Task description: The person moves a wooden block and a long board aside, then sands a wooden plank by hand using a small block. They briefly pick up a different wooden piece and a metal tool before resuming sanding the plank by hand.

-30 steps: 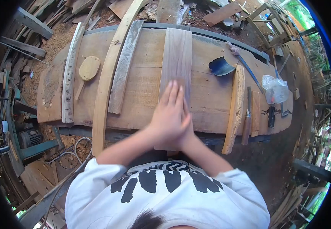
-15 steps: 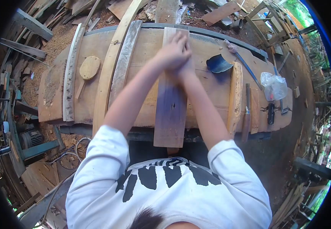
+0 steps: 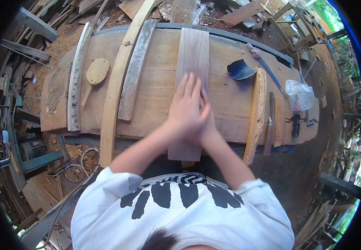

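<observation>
A long flat wooden board (image 3: pixel 193 50) lies lengthwise across the workbench, its near end past the bench's front edge. My left hand (image 3: pixel 184 104) rests over the board's middle, fingers stretched forward and lying against my right hand (image 3: pixel 205 121). The right hand is partly under and beside the left, and its fingers are mostly hidden. Whether anything is between the hands and the board cannot be seen. A narrower grey strip (image 3: pixel 136 71) lies to the left, and a dark curved piece (image 3: pixel 241 70) lies to the right.
The workbench (image 3: pixel 157 89) bears a long curved beam (image 3: pixel 120 75), a round wooden paddle (image 3: pixel 98 71), a rough-edged strip (image 3: pixel 256 116), a chisel (image 3: pixel 269 133), a blue bar (image 3: pixel 272 77) and a plastic bag (image 3: pixel 300 96). A motor (image 3: pixel 32 149) stands at lower left. Scrap wood surrounds the bench.
Both hands have moved from near the board's far end back toward my body, to its middle. More of the board's far part now shows.
</observation>
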Tool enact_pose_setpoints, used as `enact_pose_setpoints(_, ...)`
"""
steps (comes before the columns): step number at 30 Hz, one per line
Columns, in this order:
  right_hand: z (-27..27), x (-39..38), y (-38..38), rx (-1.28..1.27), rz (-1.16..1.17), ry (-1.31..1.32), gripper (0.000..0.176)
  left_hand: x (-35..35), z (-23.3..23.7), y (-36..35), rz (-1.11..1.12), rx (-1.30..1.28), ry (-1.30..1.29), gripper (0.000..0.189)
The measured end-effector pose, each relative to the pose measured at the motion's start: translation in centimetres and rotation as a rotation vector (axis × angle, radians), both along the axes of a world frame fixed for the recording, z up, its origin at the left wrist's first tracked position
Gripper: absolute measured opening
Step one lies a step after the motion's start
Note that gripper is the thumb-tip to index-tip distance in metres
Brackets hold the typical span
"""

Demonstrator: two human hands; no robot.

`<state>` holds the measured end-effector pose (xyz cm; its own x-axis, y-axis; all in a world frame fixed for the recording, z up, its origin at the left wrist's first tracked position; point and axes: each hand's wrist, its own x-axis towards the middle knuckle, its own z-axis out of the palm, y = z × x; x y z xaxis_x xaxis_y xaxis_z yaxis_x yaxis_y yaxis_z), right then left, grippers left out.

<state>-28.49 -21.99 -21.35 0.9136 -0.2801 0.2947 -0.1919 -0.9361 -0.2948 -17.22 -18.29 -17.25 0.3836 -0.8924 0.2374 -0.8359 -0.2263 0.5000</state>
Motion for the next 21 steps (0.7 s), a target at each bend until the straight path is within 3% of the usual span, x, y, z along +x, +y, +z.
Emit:
enact_pose_setpoints(3, -3.6, 14.0, -15.8, -0.241, -0.046, -0.062, 0.072, 7.5, -1.7, -9.8, 0.069, -0.063, 0.066, 0.065)
enact_pose_setpoints(4, -4.9, 14.2, -16.4, -0.318, -0.059, -0.084, 0.071, 10.2, -2.0, -12.9, 0.069, -0.064, 0.083, 0.065)
enact_pose_setpoints(6, 0.2, 17.6, -18.1, -0.263, -0.152, 0.119, 0.074, 14.8, -2.1, -17.7, 0.041, -0.039, 0.101, 0.065)
enact_pose_setpoints(7, 0.2, 18.9, -19.3, -0.259, -0.151, 0.120, 0.074, 16.7, -1.8, -19.4, 0.027, -0.010, 0.094, 0.064)
enact_pose_setpoints(10, 0.2, 20.1, -20.2, -0.213, -0.164, 0.081, 0.075, 17.6, -1.7, -20.0, 0.011, 0.022, 0.084, 0.064)
enact_pose_setpoints(12, 0.7, 18.9, -18.1, -0.331, -0.263, 0.198, 0.075, 16.8, -2.1, -18.5, 0.011, 0.027, 0.074, 0.063)
enact_pose_setpoints(13, -3.2, 18.1, -18.2, -0.459, -0.215, 0.115, 0.075, 15.3, -2.6, -16.6, -0.017, -0.016, 0.191, 0.063)
enact_pose_setpoints(15, 2.6, 13.1, -10.1, -0.410, -0.243, 0.429, 0.075, 11.5, -2.9, -11.6, -0.061, -0.067, 0.302, 0.061)
enact_pose_setpoints(16, 2.6, 10.5, -7.4, -0.385, -0.232, 0.367, 0.074, 8.9, -2.6, -8.3, -0.076, -0.074, 0.296, 0.060)
enact_pose_setpoints(17, 4.1, 8.2, -4.2, -0.295, -0.199, 0.479, 0.075, 6.1, -2.4, -4.8, -0.074, -0.065, 0.247, 0.060)
enact_pose_setpoints(21, 2.7, -1.2, 5.5, -0.341, -0.147, 0.486, 0.074, -2.9, 0.0, 6.5, -0.083, -0.021, 0.186, 0.069)
